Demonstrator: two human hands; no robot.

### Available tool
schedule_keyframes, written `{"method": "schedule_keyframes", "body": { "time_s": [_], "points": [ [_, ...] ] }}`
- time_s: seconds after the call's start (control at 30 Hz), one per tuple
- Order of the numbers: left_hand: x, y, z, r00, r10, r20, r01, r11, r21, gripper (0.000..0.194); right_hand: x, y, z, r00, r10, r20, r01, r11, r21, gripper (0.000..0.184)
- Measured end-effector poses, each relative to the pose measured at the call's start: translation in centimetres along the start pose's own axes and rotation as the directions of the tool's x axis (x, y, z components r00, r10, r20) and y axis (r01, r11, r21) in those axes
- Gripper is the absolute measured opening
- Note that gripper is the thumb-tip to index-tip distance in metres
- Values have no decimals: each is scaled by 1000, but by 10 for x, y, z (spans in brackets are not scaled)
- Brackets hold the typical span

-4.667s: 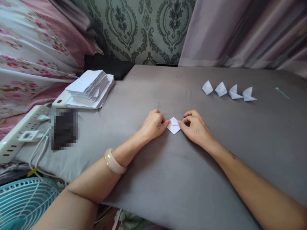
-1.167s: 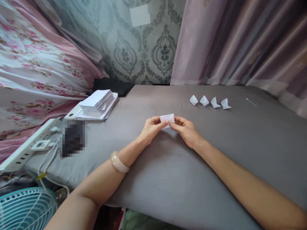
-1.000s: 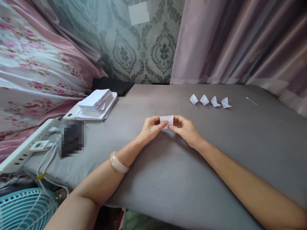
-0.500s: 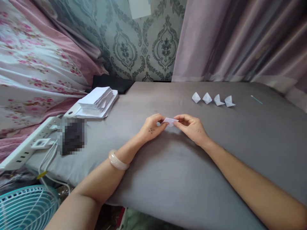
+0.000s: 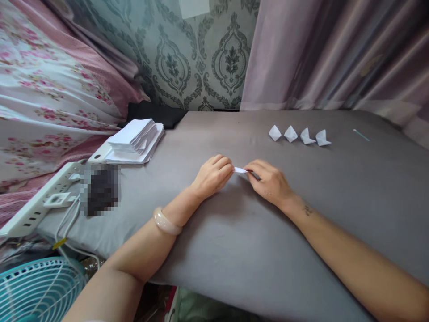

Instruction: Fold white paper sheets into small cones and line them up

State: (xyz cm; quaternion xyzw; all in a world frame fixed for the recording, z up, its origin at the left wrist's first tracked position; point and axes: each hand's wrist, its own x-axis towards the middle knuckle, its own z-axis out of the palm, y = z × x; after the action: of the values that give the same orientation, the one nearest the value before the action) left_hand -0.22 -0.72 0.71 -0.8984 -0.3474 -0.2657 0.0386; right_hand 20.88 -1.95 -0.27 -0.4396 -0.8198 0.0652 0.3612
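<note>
Bare grey tabletop [image 5: 284, 250] nearest the edge, open centre back — folded papers [image 5: 291, 133] blocking right rear

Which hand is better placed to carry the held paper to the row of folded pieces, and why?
Probably the right hand: it pinches the right end of the small white paper and sits nearer the row of folded pieces. The left hand holds the other end, farther from them.

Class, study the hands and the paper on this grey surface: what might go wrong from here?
1. The left hand and right hand pinch the small folded paper at opposite ends, so uneven pulling might crease or tear it.
2. The stack of white paper has uneven edges; a knock could slide sheets off.
3. The four folded pieces stand loose, close together, so a passing sleeve or draught might shift them.
</note>
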Motion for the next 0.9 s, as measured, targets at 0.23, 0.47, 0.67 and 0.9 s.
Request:
{"method": "schedule_keyframes", "body": {
  "time_s": [0.23,0.47,0.67,0.9],
  "points": [
    [2,3,4,979,103,178,-142,964,225,33,-5,-10,-2,981,-138,139,187,874,-448,31],
    [-2,10,7,937,-55,345,14,993,119,31,-10,-7,1,965,-9,261,93,946,-311,25],
    [-4,7,6,898,-344,275,403,894,-196,19,-8,4,1,967,141,215,-142,990,-10,19],
    [3,12,7,769,-569,292,637,718,-280,21,-2,6,6,918,354,177,-371,926,71,19]
  ]
}}
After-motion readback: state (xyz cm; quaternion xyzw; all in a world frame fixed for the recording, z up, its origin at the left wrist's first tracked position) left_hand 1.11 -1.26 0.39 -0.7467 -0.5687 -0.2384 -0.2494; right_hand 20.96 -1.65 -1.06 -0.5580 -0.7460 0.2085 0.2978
